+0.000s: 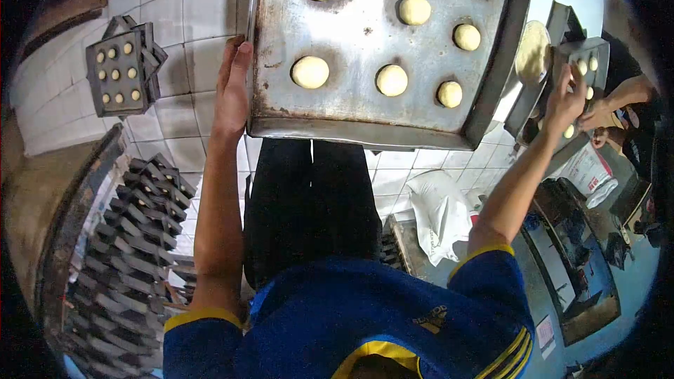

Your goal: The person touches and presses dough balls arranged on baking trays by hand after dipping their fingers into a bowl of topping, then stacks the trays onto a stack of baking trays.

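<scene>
My left hand (pixel 233 84) grips the left side wall of a large metal baking tray (pixel 351 31), thumb on the rim and fingers around the outside. Several round, pale dough balls (pixel 310 72) sit spaced apart on the tray, with bare metal between them. Off to the right, my right hand (pixel 565 102) reaches over a smaller-looking tray (pixel 599 49) that also carries dough balls (pixel 582 67). Its fingers are bent close to those balls; whatever is between the fingertips is too small to make out.
Another person's hands (pixel 621 98) work at the right tray. A round pale dough disc (pixel 533 52) lies beside it. Stacked trays (pixel 116 74) with dough balls stand at left, more crisscrossed trays (pixel 133 238) below. A white sack (pixel 439 210) sits on the lower right.
</scene>
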`<state>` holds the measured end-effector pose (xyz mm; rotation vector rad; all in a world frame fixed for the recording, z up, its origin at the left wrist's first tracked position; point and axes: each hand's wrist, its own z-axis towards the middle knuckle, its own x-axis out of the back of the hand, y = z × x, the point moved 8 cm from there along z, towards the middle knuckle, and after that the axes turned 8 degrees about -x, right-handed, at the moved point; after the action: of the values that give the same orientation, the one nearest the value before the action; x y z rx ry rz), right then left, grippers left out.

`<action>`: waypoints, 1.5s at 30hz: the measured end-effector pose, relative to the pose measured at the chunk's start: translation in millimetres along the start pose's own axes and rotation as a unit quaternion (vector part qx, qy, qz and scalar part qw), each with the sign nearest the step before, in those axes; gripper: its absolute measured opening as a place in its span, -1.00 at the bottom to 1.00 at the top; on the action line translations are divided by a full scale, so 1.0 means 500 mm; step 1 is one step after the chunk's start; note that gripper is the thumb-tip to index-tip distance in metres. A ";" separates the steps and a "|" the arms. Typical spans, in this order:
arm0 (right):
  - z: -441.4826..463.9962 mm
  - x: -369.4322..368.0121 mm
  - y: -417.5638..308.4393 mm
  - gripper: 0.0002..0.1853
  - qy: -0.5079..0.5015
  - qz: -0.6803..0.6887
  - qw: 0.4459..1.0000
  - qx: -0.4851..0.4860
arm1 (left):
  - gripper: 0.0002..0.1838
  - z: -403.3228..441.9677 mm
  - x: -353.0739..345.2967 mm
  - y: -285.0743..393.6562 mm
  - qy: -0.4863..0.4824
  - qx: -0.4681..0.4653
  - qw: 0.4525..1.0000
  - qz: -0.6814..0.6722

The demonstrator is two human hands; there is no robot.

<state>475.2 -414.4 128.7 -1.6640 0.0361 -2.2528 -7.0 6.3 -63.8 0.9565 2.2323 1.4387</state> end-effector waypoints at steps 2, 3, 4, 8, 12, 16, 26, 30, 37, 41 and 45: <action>0.027 -0.010 0.030 -0.62 -0.034 -0.045 0.998 -0.032 | -0.16 -0.003 0.005 -0.011 0.000 0.001 1.000 0.004; 0.029 -0.005 0.019 -0.62 -0.033 -0.048 0.998 -0.036 | -0.16 -0.006 0.006 -0.016 0.000 0.003 1.000 -0.004; 0.025 -0.008 -0.004 -0.57 -0.059 -0.030 0.997 -0.035 | -0.16 -0.009 0.010 -0.023 0.002 0.004 1.000 -0.017; 0.027 -0.037 0.034 -0.67 -0.128 0.017 0.992 0.001 | -0.17 0.006 0.019 -0.075 -0.021 0.026 0.991 -0.129; -0.022 -0.070 0.031 -0.66 -0.194 0.051 0.979 -0.033 | -0.18 0.005 0.009 -0.075 -0.026 0.059 0.979 -0.191; -0.035 -0.078 0.022 -0.69 -0.188 0.007 0.981 -0.052 | -0.22 -0.001 -0.014 -0.033 -0.061 0.070 0.974 -0.206; -0.011 -0.061 0.062 -0.62 -0.182 0.243 0.947 -0.103 | -0.24 -0.003 -0.021 -0.021 -0.050 0.069 0.972 -0.218; -0.102 -0.046 -0.030 -0.69 -0.274 0.358 0.867 -0.210 | -0.42 0.014 0.061 -0.110 0.024 0.025 0.985 -0.166; -0.362 -0.074 -0.310 -0.83 -0.457 0.340 0.822 -0.017 | -0.47 -0.011 -0.025 0.004 -0.008 0.052 0.982 -0.180; -0.440 -0.087 -0.389 -0.78 -0.352 0.265 0.866 0.237 | -0.44 -0.001 -0.001 -0.030 -0.008 0.048 0.989 -0.141; -0.466 -0.100 -0.391 -0.73 -0.310 0.185 0.881 0.307 | -0.43 -0.004 -0.016 -0.014 -0.006 0.050 0.986 -0.158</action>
<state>220.8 -257.4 52.1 -1.7240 -0.4310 -1.1940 -5.0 -2.6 -69.8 0.5992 2.3369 1.1874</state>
